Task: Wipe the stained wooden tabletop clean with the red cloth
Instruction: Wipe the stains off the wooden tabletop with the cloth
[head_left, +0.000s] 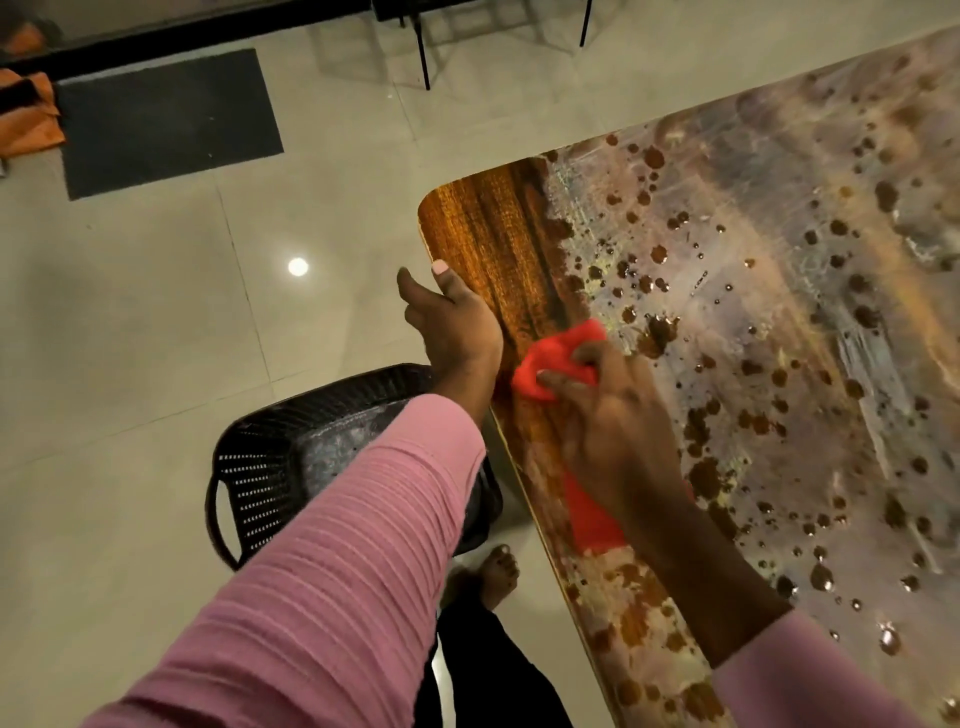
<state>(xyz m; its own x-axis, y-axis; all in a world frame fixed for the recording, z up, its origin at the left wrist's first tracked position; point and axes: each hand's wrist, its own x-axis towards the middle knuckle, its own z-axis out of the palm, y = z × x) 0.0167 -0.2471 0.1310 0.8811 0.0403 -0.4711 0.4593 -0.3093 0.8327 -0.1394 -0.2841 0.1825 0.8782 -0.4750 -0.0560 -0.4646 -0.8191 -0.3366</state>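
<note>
The wooden tabletop (498, 244) fills the right side, its rounded corner pointing toward the floor. A strip along its left edge shows bare shiny wood; the rest is covered in a pale smear with several dark brown blotches (660, 332). My right hand (613, 415) presses the bunched red cloth (550, 364) onto the wood where the bare strip meets the stains; a tail of cloth hangs out below the wrist. My left hand (452, 322) rests at the table's left edge, thumb on the wood, fingers apart and holding nothing.
A black plastic basket (270, 457) sits on the tiled floor under my left arm, close to the table edge. My bare foot (493, 577) stands beside it. A dark mat (166, 119) and an orange cloth (26, 114) lie far left; chair legs (423, 52) stand beyond.
</note>
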